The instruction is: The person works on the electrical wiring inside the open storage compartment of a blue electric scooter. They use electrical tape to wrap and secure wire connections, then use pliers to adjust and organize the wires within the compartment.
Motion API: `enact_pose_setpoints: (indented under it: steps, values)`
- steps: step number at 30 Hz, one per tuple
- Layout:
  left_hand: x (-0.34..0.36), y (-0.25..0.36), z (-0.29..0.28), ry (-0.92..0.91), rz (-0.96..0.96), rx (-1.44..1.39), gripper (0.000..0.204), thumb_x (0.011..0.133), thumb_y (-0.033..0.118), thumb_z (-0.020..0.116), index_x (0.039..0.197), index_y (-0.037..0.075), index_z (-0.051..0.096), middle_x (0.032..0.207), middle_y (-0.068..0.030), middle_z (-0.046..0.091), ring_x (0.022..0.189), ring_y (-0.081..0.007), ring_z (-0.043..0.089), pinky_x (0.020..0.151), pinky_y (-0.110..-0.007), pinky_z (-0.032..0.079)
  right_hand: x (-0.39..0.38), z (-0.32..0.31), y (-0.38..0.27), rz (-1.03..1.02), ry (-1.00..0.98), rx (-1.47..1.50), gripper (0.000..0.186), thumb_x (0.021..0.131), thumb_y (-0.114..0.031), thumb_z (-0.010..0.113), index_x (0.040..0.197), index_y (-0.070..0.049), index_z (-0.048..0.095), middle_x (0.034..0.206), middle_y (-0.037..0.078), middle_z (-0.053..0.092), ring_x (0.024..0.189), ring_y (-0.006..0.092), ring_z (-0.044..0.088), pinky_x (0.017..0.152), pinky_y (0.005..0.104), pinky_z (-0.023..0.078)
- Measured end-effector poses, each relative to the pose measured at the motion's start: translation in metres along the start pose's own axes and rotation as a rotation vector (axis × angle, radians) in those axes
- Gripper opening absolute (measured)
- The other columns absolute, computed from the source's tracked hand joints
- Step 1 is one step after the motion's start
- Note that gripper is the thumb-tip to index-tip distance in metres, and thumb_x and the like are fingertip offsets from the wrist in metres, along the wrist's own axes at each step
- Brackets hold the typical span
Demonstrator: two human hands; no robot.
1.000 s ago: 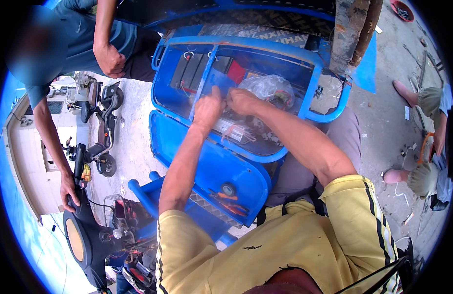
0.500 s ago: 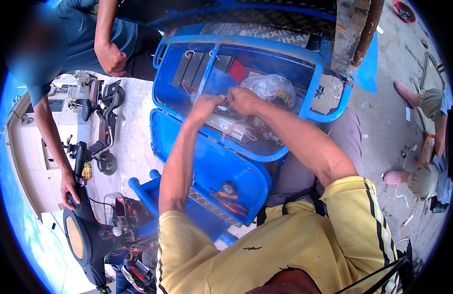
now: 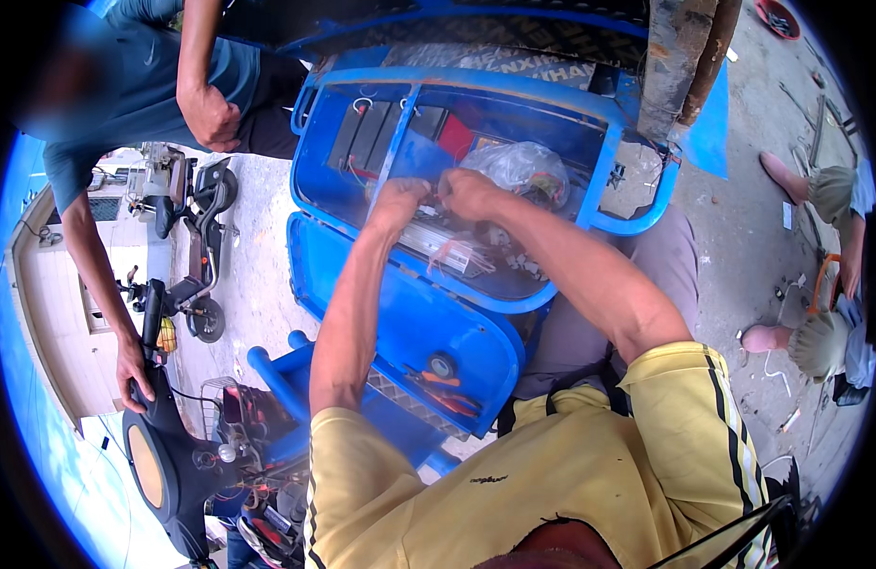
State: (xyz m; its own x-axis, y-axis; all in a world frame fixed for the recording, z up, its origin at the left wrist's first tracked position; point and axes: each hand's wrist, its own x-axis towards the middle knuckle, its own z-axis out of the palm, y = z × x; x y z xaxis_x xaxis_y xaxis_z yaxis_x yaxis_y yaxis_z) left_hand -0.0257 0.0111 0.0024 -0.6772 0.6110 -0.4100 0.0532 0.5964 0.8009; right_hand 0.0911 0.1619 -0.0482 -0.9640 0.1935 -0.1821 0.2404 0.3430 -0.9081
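Both hands are close together over the open blue metal compartment of a vehicle. My left hand is closed in a pinch, and my right hand pinches just beside it. Whatever sits between the fingertips is too small to make out. Below my hands lies a silver finned metal box with thin pinkish wires. A clear plastic bag rests beyond my right hand. Dark batteries stand in the far left of the compartment, behind a blue crossbar.
The lowered blue lid holds a black tape roll and orange-handled tools. At left, a co-worker's hand rests on the handlebar. Scooters stand beyond. Another person is at the right, near scattered debris.
My two hands stay pinched close together in nearly the same spot. The co-worker at left has shifted slightly; otherwise little differs.
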Motion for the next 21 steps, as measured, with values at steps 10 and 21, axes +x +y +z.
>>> enact_pose_setpoints:
  steps: [10, 21]
  values:
    - [-0.022, -0.005, 0.006, 0.024, 0.359, 0.243, 0.009, 0.101, -0.001, 0.067, 0.108, -0.006, 0.071, 0.102, -0.0091, 0.069, 0.094, -0.0205, 0.069, 0.087, -0.035, 0.055, 0.01, -0.001, 0.009, -0.011, 0.039, 0.056, 0.028, 0.09, -0.022, 0.079, 0.11, -0.003, 0.076, 0.116, 0.022, 0.075, 0.112, 0.0376, 0.071, 0.094, 0.0455, 0.055]
    - [-0.047, 0.023, 0.006, -0.064, 0.635, 0.815, 0.016, 0.094, 0.001, 0.074, 0.109, -0.004, 0.076, 0.117, -0.0165, 0.071, 0.111, -0.0344, 0.07, 0.095, -0.042, 0.056, 0.009, -0.006, 0.009, 0.017, 0.037, 0.137, 0.029, 0.089, -0.021, 0.079, 0.112, -0.005, 0.077, 0.122, 0.021, 0.074, 0.12, 0.036, 0.069, 0.1, 0.0441, 0.054]
